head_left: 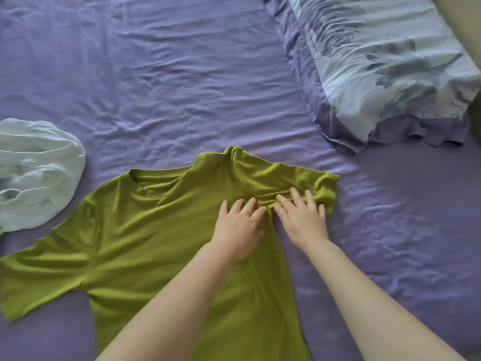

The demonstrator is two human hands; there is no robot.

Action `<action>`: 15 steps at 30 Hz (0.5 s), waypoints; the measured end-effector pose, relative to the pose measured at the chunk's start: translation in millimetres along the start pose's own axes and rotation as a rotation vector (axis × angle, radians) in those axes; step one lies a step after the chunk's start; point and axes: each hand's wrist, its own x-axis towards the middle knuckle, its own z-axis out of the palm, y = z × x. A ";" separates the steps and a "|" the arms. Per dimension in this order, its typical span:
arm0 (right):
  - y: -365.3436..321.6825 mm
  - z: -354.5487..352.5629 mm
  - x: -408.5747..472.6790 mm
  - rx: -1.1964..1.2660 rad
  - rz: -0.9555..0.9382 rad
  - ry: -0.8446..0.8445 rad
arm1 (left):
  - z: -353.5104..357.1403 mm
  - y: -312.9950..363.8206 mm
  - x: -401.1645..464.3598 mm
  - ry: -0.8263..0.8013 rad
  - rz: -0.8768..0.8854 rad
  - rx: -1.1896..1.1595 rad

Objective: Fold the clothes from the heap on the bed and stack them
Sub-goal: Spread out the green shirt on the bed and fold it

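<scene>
Your two bare forearms come in from six o'clock and reach up across the green T-shirt, a soft, matte knit spread flat on the bed sheet. Its body runs off the near edge, one short sleeve fans out toward eight o'clock, and the round ribbed neckline sits at about eleven o'clock from your hands.

Your left hand lies palm down on the shirt near the centre, fingers straight and slightly spread, pressing the cloth and gripping nothing. Your right hand lies just beside it at three o'clock, also flat with fingers spread, its fingertips on the other sleeve, which is bunched into thick, rope-like creases folded in over the shoulder. The heel of that hand rests where the shirt's edge meets the sheet.

The sheet is thin lilac cotton, rippled all over with fine shallow wrinkles.

At nine o'clock, apart from the shirt, sits a crumpled white garment, a loose rounded mound with soft folds, partly cut off by the frame edge.

Far off at one to two o'clock lies a plump oblong pillow, its case pale blue with a greyish leafy print and a lilac ruffled border.
</scene>
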 end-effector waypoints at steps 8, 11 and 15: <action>-4.2 -26.3 42.6 -0.075 -0.075 0.208 | -70.9 -78.2 73.2 0.192 -0.368 0.077; -7.7 -28.1 58.5 -0.213 -0.047 0.128 | -84.5 -96.8 83.7 0.072 -0.347 0.117; -6.8 -39.1 72.1 -0.350 0.016 0.270 | -100.9 -116.1 86.4 0.173 -0.393 -0.088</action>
